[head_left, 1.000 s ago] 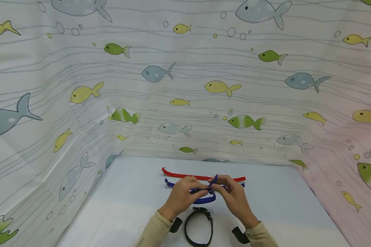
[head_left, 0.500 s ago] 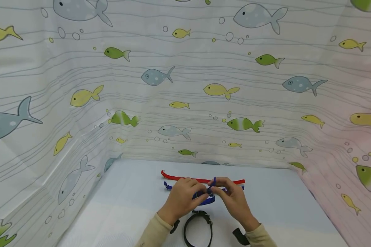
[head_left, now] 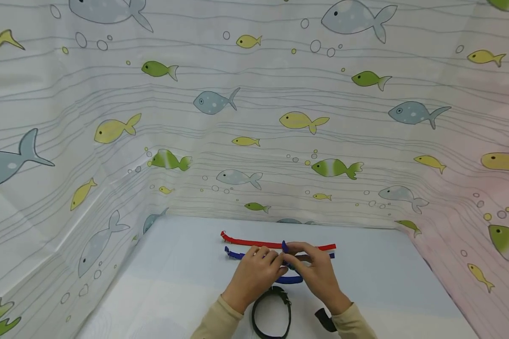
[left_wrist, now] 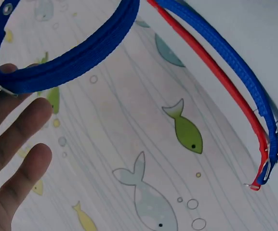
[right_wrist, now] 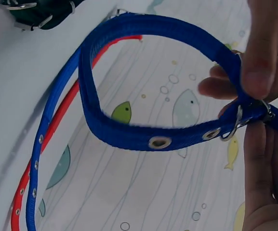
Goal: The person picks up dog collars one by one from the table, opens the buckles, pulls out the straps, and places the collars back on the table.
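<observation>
A blue buckle collar (head_left: 289,279), bent into a loop, is held off the table between both hands. My left hand (head_left: 254,273) holds it near the buckle, its fingers partly covering that part in the head view. Thumb and fingers of my right hand (head_left: 316,270) pinch the strap, whose blue tip sticks up above them. In the right wrist view the loop shows metal eyelets and a D-ring (right_wrist: 232,126), with the strap running past the buckle under a thumb. The left wrist view shows the padded side of the blue collar (left_wrist: 76,70) beside loosely spread fingers (left_wrist: 20,144).
Behind the hands, a red collar (head_left: 248,242) and a second blue collar (head_left: 235,255) lie stretched out side by side. A black collar (head_left: 253,315), closed in a ring, lies in front. A dark band (head_left: 324,320) shows by the right wrist. Fish-patterned sheeting (head_left: 271,160) surrounds the white table (head_left: 174,282).
The left hand has shifted slightly right, closer to the right hand. The collar's upright tip has moved left, and its loop now shows farther right below the hands.
</observation>
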The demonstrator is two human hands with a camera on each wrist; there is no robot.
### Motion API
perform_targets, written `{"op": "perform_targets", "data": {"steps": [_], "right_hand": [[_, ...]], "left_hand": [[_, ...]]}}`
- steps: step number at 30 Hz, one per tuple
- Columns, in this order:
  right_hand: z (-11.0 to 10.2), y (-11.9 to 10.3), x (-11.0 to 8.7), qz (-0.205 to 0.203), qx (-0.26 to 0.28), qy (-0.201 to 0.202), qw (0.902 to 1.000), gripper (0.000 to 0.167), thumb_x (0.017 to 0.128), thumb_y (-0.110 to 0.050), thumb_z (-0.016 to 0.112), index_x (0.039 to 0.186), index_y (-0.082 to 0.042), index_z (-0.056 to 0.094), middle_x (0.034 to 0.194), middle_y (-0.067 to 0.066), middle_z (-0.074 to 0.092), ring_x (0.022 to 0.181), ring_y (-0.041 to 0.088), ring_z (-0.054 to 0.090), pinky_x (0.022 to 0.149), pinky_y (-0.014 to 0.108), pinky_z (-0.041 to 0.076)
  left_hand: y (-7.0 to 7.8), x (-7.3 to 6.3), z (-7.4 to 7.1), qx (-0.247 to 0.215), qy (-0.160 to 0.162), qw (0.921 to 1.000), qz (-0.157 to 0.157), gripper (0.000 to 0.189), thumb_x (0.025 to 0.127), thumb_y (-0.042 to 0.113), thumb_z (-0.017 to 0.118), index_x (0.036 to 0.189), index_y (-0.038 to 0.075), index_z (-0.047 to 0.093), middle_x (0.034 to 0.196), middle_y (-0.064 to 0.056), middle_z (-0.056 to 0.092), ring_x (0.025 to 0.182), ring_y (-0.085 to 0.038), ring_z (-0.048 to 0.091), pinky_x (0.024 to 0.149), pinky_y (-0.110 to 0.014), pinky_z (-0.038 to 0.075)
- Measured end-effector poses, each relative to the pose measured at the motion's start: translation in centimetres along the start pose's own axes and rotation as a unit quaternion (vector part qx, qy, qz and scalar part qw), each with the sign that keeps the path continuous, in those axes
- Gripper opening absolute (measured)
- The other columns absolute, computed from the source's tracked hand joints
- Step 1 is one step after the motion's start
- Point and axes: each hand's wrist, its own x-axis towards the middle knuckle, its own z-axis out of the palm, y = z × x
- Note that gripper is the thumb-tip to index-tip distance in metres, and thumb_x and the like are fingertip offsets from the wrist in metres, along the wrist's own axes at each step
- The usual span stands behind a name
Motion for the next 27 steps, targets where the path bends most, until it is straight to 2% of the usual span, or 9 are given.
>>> {"op": "perform_targets", "data": {"steps": [4, 8, 11, 13, 15, 20, 24, 27], "right_hand": [[0.3, -0.3, 0.0, -0.011, -0.012, -0.023, 0.9996, 0.028, 0.091, -0.021, 0.077, 0.119, -0.022, 0.071, 0.107, -0.009, 0.071, 0.096, 0.009, 0.069, 0.077, 0.030, 0.059], [0.0, 0.0, -0.2, -0.018, -0.039, -0.056, 0.9975, 0.033, 0.096, -0.026, 0.072, 0.128, -0.025, 0.067, 0.115, -0.010, 0.069, 0.104, 0.011, 0.065, 0.084, 0.039, 0.058], [-0.6, 0.5, -0.4, 0.010, -0.056, -0.081, 0.9951, 0.040, 0.096, -0.034, 0.072, 0.134, -0.029, 0.063, 0.120, -0.014, 0.068, 0.111, 0.009, 0.062, 0.091, 0.042, 0.055], [-0.9, 0.9, -0.6, 0.037, -0.066, -0.092, 0.9928, 0.041, 0.094, -0.040, 0.073, 0.133, -0.032, 0.063, 0.120, -0.017, 0.067, 0.109, 0.006, 0.063, 0.091, 0.039, 0.055], [-1.2, 1.3, -0.8, 0.056, -0.070, -0.099, 0.9910, 0.036, 0.092, -0.043, 0.074, 0.126, -0.031, 0.067, 0.112, -0.020, 0.069, 0.101, 0.004, 0.064, 0.085, 0.035, 0.056], [-1.3, 1.7, -1.1, 0.055, -0.058, -0.099, 0.9919, 0.014, 0.093, -0.036, 0.074, 0.104, -0.027, 0.074, 0.093, -0.018, 0.069, 0.081, 0.004, 0.064, 0.071, 0.032, 0.056], [-1.2, 1.4, -0.9, 0.068, -0.035, -0.097, 0.9923, 0.012, 0.094, -0.035, 0.073, 0.104, -0.028, 0.073, 0.093, -0.017, 0.070, 0.083, 0.005, 0.065, 0.074, 0.032, 0.057], [-1.3, 1.2, -0.8, 0.082, -0.019, -0.103, 0.9911, 0.012, 0.096, -0.035, 0.072, 0.105, -0.028, 0.072, 0.091, -0.014, 0.070, 0.080, 0.007, 0.066, 0.071, 0.031, 0.057]], "left_hand": [[-0.1, -0.4, 0.4, -0.018, -0.011, 0.9998, 0.000, 0.031, 0.100, 0.044, 0.062, 0.099, 0.016, 0.075, 0.090, 0.005, 0.069, 0.084, -0.014, 0.063, 0.077, -0.031, 0.054], [-0.5, -0.6, 0.6, -0.084, -0.010, 0.9962, -0.020, 0.033, 0.103, 0.043, 0.057, 0.098, 0.016, 0.075, 0.085, 0.006, 0.070, 0.077, -0.013, 0.060, 0.073, -0.029, 0.052], [-1.1, -0.6, 0.5, -0.140, 0.007, 0.9892, -0.043, 0.031, 0.102, 0.041, 0.059, 0.096, 0.016, 0.076, 0.085, 0.007, 0.071, 0.078, -0.012, 0.062, 0.074, -0.030, 0.054], [-1.4, -0.6, 0.4, -0.173, 0.022, 0.9829, -0.060, 0.028, 0.101, 0.039, 0.062, 0.092, 0.017, 0.076, 0.085, 0.008, 0.071, 0.080, -0.011, 0.065, 0.075, -0.030, 0.055], [-1.6, -0.6, 0.3, -0.202, 0.033, 0.9760, -0.074, 0.024, 0.100, 0.038, 0.065, 0.091, 0.018, 0.075, 0.086, 0.010, 0.071, 0.083, -0.009, 0.066, 0.076, -0.030, 0.054], [-1.8, -0.7, 0.2, -0.240, 0.041, 0.9659, -0.087, 0.021, 0.099, 0.036, 0.066, 0.091, 0.019, 0.075, 0.084, 0.012, 0.071, 0.080, -0.006, 0.064, 0.072, -0.027, 0.051], [-1.8, -0.8, 0.3, -0.261, 0.036, 0.9600, -0.095, 0.020, 0.100, 0.035, 0.066, 0.092, 0.019, 0.075, 0.083, 0.012, 0.071, 0.079, -0.005, 0.064, 0.072, -0.026, 0.050], [-1.9, -0.8, 0.3, -0.269, 0.030, 0.9576, -0.099, 0.021, 0.100, 0.035, 0.066, 0.092, 0.019, 0.075, 0.084, 0.013, 0.071, 0.080, -0.004, 0.063, 0.072, -0.025, 0.050]]}}
